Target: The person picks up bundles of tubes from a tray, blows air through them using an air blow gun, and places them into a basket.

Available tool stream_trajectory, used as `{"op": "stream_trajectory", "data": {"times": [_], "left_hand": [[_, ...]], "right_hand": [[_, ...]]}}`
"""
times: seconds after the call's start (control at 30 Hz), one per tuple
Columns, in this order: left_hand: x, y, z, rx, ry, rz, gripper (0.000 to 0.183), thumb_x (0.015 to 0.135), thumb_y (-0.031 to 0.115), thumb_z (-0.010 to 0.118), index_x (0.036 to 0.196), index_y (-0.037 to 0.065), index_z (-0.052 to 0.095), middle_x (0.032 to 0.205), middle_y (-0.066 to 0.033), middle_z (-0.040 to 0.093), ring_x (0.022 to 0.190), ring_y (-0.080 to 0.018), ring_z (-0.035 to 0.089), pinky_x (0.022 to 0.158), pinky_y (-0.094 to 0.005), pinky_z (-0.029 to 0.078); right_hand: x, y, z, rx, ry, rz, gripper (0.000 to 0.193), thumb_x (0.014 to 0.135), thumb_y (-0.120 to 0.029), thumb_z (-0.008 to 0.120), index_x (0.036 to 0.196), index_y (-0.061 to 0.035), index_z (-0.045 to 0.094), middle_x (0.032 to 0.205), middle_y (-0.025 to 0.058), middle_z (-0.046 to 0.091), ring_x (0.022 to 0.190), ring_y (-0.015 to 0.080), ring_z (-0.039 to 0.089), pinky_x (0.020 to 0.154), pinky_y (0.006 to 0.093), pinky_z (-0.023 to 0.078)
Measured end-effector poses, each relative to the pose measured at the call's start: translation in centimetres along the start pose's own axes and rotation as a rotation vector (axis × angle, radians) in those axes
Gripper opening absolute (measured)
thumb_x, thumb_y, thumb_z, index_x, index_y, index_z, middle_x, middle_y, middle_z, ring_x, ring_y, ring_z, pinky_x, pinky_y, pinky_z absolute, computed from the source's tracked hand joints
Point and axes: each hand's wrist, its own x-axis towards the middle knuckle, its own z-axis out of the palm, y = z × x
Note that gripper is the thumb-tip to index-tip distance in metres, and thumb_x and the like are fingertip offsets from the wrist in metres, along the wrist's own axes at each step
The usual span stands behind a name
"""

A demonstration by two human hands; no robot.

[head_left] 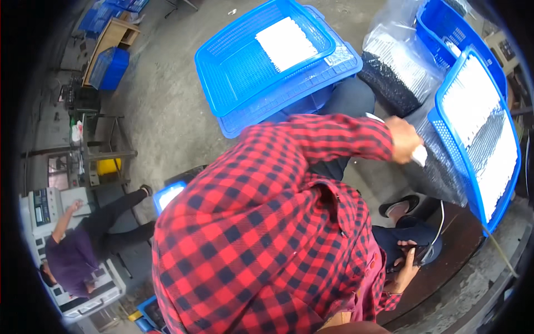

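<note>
My left hand, at the upper right, is closed around a long white object. One end sticks out on each side of the fist, and its kind is unclear. Just beyond it stands a blue basket filled with rows of white and dark thin pieces. Lower down, by my knee, my right hand grips a dark handheld object. A white cord runs to that object. My red checked sleeve crosses the middle of the view.
A shallow blue basket with a white stack rests on a lidded blue crate. Clear plastic bags of dark and white pieces stand near another blue basket. At far left, a person in purple is beside a machine.
</note>
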Motion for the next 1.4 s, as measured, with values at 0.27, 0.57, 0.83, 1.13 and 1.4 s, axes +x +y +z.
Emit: {"op": "stream_trajectory", "data": {"times": [0.27, 0.57, 0.83, 1.13, 1.4], "left_hand": [[-11.7, -22.5, -10.7, 0.170, 0.615, -0.660, 0.040, 0.078, 0.041, 0.068, 0.097, 0.007, 0.067, 0.084, -0.0180, 0.067, 0.082, -0.0347, 0.065, 0.074, -0.0405, 0.051], [-9.0, -34.9, -5.5, 0.050, 0.150, -0.828, 0.067, 0.071, 0.052, 0.069, 0.113, 0.001, 0.062, 0.111, -0.0241, 0.062, 0.107, -0.0354, 0.058, 0.094, -0.0393, 0.045], [-9.2, -37.0, -5.1, 0.059, 0.090, -0.719, 0.081, 0.067, 0.050, 0.074, 0.127, 0.003, 0.049, 0.117, -0.0238, 0.059, 0.109, -0.0359, 0.057, 0.094, -0.0395, 0.045], [-13.1, -37.4, -5.3, 0.015, 0.797, -0.765, 0.035, 0.083, 0.027, 0.065, 0.111, 0.007, 0.062, 0.111, -0.0199, 0.060, 0.108, -0.0354, 0.056, 0.096, -0.0392, 0.043], [-18.2, -39.5, 0.2, -0.181, 0.979, -1.432, 0.032, 0.085, 0.025, 0.059, 0.108, 0.002, 0.061, 0.112, -0.0190, 0.060, 0.102, -0.0337, 0.058, 0.092, -0.0428, 0.045]], "right_hand": [[2.4, -1.0, 1.0, -0.080, -0.070, 0.053, 0.027, 0.093, -0.024, 0.058, 0.106, -0.0005, 0.058, 0.092, 0.0103, 0.066, 0.080, 0.0139, 0.063, 0.047, 0.0187, 0.037], [1.6, -3.2, 2.3, -0.166, -0.047, 0.134, 0.028, 0.092, -0.026, 0.058, 0.106, -0.0011, 0.057, 0.091, 0.0112, 0.067, 0.081, 0.0148, 0.064, 0.045, 0.0195, 0.038], [2.2, -3.4, 2.7, -0.155, -0.038, 0.155, 0.025, 0.092, -0.020, 0.057, 0.105, 0.0022, 0.056, 0.090, 0.0150, 0.067, 0.081, 0.0170, 0.064, 0.043, 0.0194, 0.038], [2.3, -4.0, 3.0, -0.164, -0.080, 0.158, 0.025, 0.094, -0.021, 0.054, 0.107, 0.0005, 0.056, 0.092, 0.0131, 0.066, 0.082, 0.0157, 0.063, 0.044, 0.0190, 0.037], [2.5, -3.9, 3.3, -0.168, -0.085, 0.167, 0.024, 0.094, -0.019, 0.055, 0.107, 0.0012, 0.056, 0.091, 0.0119, 0.065, 0.085, 0.0171, 0.065, 0.045, 0.0188, 0.039]]}}
